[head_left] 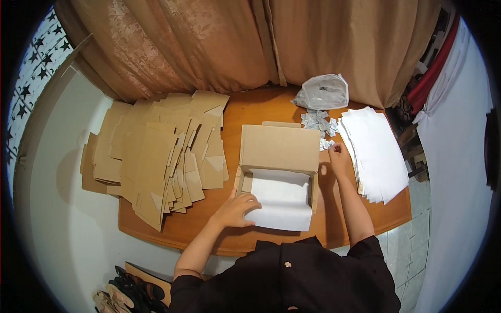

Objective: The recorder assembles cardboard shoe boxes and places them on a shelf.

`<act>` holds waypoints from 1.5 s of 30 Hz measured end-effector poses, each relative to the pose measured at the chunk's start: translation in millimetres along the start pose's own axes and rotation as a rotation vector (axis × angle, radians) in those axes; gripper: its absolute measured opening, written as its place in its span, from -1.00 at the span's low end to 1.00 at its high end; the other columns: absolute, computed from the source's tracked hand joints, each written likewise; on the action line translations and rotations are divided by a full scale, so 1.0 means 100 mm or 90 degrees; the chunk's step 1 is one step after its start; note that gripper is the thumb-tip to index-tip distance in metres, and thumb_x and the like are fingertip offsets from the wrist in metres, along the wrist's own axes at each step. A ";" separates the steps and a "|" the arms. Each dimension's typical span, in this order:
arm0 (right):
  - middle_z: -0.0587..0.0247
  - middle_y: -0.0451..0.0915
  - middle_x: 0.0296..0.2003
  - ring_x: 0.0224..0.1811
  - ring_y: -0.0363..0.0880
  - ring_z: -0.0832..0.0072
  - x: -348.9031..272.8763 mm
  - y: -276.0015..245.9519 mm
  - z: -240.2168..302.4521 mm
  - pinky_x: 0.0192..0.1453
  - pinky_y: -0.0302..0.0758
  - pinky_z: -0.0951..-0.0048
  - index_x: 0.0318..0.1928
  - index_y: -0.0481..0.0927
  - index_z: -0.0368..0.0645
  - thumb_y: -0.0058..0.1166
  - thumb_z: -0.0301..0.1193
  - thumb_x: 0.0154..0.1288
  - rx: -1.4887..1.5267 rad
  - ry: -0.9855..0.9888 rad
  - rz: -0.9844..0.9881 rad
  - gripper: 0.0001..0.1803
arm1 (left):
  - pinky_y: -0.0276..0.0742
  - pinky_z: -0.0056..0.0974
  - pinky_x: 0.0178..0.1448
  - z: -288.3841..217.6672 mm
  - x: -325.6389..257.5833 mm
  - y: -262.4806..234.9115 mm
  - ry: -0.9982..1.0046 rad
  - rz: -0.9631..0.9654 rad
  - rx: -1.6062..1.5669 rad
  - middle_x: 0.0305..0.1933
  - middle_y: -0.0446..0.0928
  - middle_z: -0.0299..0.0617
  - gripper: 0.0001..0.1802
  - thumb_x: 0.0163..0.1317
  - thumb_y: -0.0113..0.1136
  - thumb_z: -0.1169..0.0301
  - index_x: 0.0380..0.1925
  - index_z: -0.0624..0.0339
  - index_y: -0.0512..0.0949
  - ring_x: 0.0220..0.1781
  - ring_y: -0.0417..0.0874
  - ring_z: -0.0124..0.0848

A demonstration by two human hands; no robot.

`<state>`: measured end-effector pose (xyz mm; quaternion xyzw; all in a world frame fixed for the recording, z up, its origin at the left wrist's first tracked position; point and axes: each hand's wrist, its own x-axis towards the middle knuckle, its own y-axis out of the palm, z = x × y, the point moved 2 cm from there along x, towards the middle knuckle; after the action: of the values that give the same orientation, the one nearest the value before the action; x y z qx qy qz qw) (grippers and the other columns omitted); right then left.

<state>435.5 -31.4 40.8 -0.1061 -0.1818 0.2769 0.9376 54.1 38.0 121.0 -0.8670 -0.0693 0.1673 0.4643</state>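
A cardboard box (279, 148) stands in front of me with its lid raised toward the back. White paper (279, 201) lines its inside and hangs over the front edge. My left hand (237, 209) grips the box's front left corner, its fingers curled over the paper and the wall. To the right of the lid, my right hand (340, 159) is closed in a pinch at a few small white packets (326, 144). One packet seems to be at the fingertips, partly hidden by them. More small grey-white packets (314, 121) lie loose just behind.
Flat cardboard box blanks (148, 156) lie in a large, uneven heap on the left of the wooden table (229, 237). A stack of white paper sheets (376, 156) is fanned out on the right. A clear plastic bag (324, 91) sits at the back by the brown curtain (209, 47).
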 end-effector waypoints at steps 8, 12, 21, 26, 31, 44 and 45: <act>0.37 0.45 -0.47 -0.42 0.38 0.61 -0.46 -0.39 0.40 -0.30 0.34 0.55 -0.28 0.48 -0.26 0.04 -0.51 0.18 0.079 0.004 -0.059 -0.89 | -0.04 0.32 0.32 0.04 -0.14 0.27 0.154 -0.150 0.153 -0.01 0.45 -0.30 -0.62 -0.03 0.30 0.34 -0.14 -0.04 0.50 0.14 0.42 -0.34; 0.38 0.45 -0.50 -0.44 0.37 0.65 -0.67 -0.32 0.45 -0.36 0.32 0.58 -0.28 0.49 -0.26 -0.01 -0.51 0.20 0.116 0.025 0.066 -0.91 | 0.25 0.13 0.21 -0.03 0.03 0.03 0.123 -0.200 0.039 -0.12 0.53 -0.21 -0.83 0.14 0.16 0.31 -0.30 0.09 0.57 0.00 0.50 -0.27; 0.27 0.50 -0.57 -0.50 0.43 0.56 -0.78 0.15 1.02 -0.39 0.34 0.51 -0.36 0.54 -0.24 -0.01 -0.51 0.09 0.072 -0.032 0.140 -0.90 | 0.47 -0.09 -0.24 0.34 0.93 -0.19 0.051 -0.138 -0.131 -0.48 0.58 -0.07 -0.75 0.14 0.16 0.22 -0.50 0.17 0.62 -0.35 0.61 -0.18; 0.17 0.52 -0.56 -0.51 0.46 0.42 -0.72 0.17 0.97 -0.38 0.36 0.42 -0.37 0.57 -0.22 -0.01 -0.49 0.03 0.016 -0.121 0.133 -0.87 | 0.39 -0.15 -0.25 0.22 1.01 -0.13 0.034 -0.210 0.300 -0.46 0.53 -0.17 -0.82 0.01 0.22 0.25 -0.52 0.11 0.58 -0.31 0.58 -0.26; 0.19 0.49 -0.60 -0.52 0.44 0.42 -0.77 0.17 0.91 -0.38 0.34 0.42 -0.38 0.57 -0.21 0.00 -0.49 0.03 0.012 -0.044 0.161 -0.87 | 0.28 -0.21 -0.22 0.36 0.98 -0.11 0.113 -0.454 0.319 -0.39 0.45 -0.28 -0.84 -0.08 0.20 0.33 -0.43 0.06 0.54 -0.28 0.48 -0.32; 0.13 0.62 -0.28 -0.07 0.45 0.24 -1.33 0.54 0.70 0.32 -0.18 -0.10 -0.32 0.67 -0.14 -0.09 -0.32 0.06 -0.771 -0.201 0.553 -0.71 | 0.06 -0.19 0.06 0.60 1.02 0.10 0.194 -0.581 0.462 -0.04 0.44 -0.42 -0.87 0.01 0.09 0.34 -0.40 -0.13 0.56 0.06 0.35 -0.48; 0.13 0.62 -0.28 -0.07 0.45 0.24 -1.34 0.55 0.67 0.32 -0.18 -0.10 -0.32 0.67 -0.14 -0.09 -0.32 0.06 -0.770 -0.200 0.554 -0.71 | 0.02 -0.17 0.09 0.61 1.03 0.12 0.202 -0.593 0.462 0.02 0.44 -0.44 -0.87 0.03 0.09 0.32 -0.40 -0.15 0.57 0.10 0.34 -0.50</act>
<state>277.8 -54.5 48.2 -0.6227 -0.3747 0.4859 0.4855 128.0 107.4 56.9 -0.5461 -0.3099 -0.1715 0.7592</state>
